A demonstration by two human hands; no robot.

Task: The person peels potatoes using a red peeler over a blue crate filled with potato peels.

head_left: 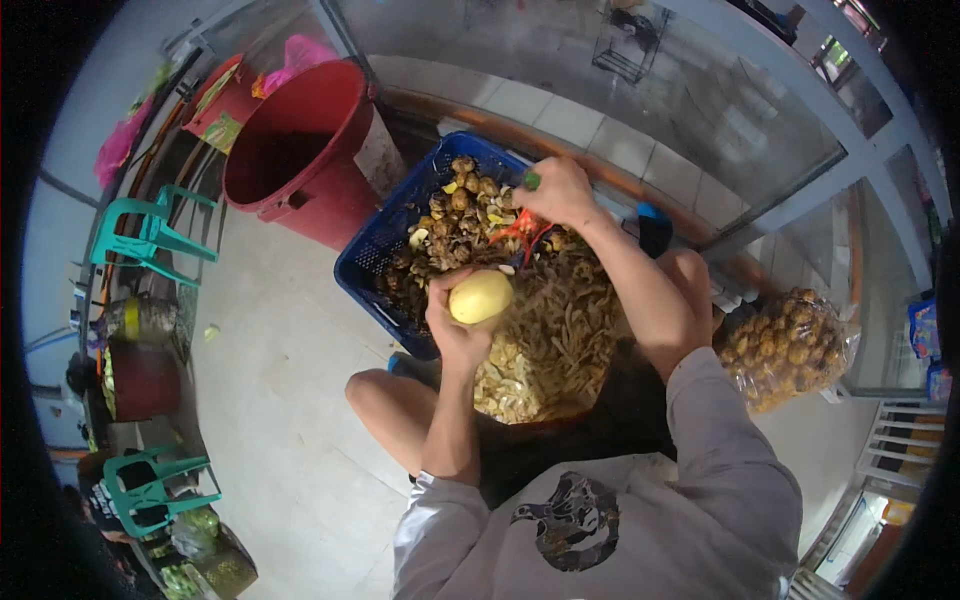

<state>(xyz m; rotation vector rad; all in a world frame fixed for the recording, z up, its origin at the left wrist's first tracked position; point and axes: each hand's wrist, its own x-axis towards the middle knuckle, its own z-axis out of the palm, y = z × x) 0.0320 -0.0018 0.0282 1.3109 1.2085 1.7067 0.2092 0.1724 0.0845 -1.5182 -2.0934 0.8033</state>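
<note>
A peeled yellow potato point(481, 297) is held in my left hand point(462, 335), fingers wrapped round its side. My right hand point(565, 195), raised over the far edge of the blue plastic crate point(385, 215), is closed on a small green object point(531, 180); its kind is mostly hidden by my fingers. Brown unpeeled potatoes point(462, 197) and loose peelings lie in the crate. Closer to me is a large heap of peelings point(570, 310), with pale yellow pieces point(510, 385) at its near side. Red strips point(520, 230) lie on the crate's contents below my right hand.
A large red bin point(300, 150) stands just beyond the crate's left side. A clear bag of brown potatoes point(787, 345) sits to my right. Green plastic chairs point(155, 235) stand at the left. A glass panel with a metal frame point(600, 90) runs along the far side.
</note>
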